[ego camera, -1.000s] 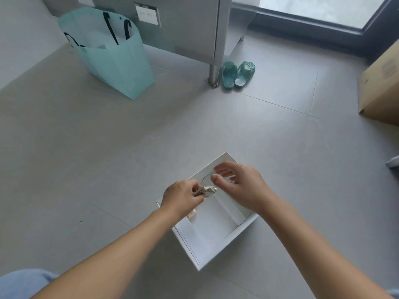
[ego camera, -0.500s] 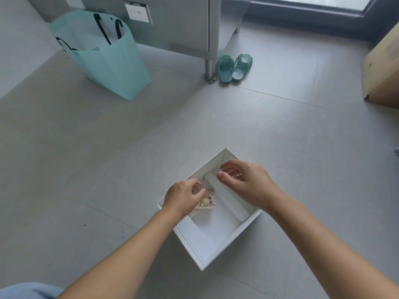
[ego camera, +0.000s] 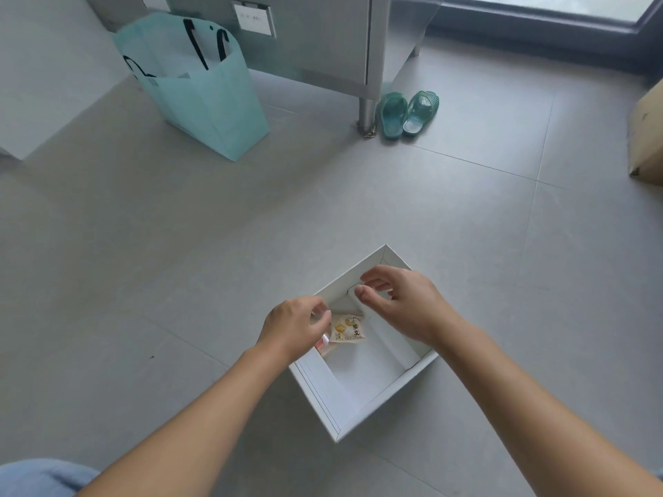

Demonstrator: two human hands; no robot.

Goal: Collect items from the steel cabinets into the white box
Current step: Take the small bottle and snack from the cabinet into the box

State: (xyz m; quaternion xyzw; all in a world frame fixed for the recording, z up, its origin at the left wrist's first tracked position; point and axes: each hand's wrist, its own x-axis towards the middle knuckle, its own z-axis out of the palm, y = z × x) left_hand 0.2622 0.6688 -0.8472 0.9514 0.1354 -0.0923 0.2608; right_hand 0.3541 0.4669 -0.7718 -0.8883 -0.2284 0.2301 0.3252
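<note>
The white box (ego camera: 376,407) stands open on the grey tiled floor in front of me. A small cream snack packet (ego camera: 347,328) lies inside it against the left wall, and a red and white item (ego camera: 324,345) peeks out beneath it. My left hand (ego camera: 294,328) hovers at the box's left rim with loosely curled fingers, just beside the packet and holding nothing. Over the far corner of the box, my right hand (ego camera: 401,303) has its fingers relaxed and empty. The steel cabinet (ego camera: 315,37) stands at the back on metal legs.
A teal paper bag (ego camera: 208,102) stands on the floor at the back left. A pair of green slippers (ego camera: 409,113) lies by the cabinet leg (ego camera: 366,113). A cardboard box (ego camera: 649,138) sits at the right edge. A window runs along the far wall.
The snack packet left my hands and dropped into the box. My right hand drew away from it. The view shifted slightly forward.
</note>
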